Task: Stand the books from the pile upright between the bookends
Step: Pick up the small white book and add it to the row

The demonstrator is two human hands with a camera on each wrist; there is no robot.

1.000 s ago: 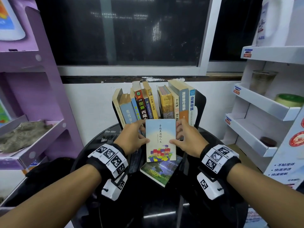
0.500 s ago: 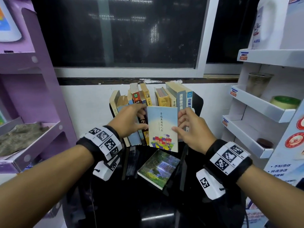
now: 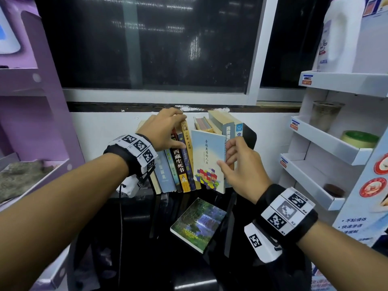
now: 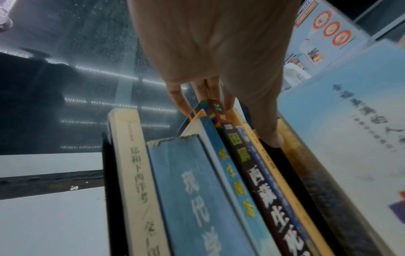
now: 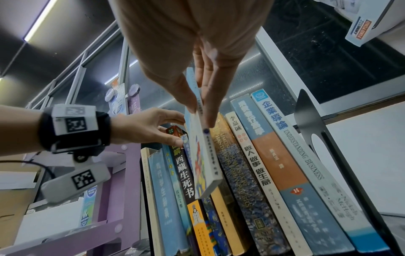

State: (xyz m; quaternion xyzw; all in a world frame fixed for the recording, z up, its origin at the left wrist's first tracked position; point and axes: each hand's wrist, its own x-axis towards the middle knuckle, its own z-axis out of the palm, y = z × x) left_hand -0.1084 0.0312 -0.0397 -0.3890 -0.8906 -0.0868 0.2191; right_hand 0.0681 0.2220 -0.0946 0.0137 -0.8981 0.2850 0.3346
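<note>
R hand pinches thin paperback, likely light & floppy, near its spine; L hand fingers hook over upright books.

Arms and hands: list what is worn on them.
Left hand and right hand: bare, no sleeves. Each wrist has a black wristband with white blocks of black square codes and a white coded pod beneath; a thin black cable leaves the left pod.
</note>
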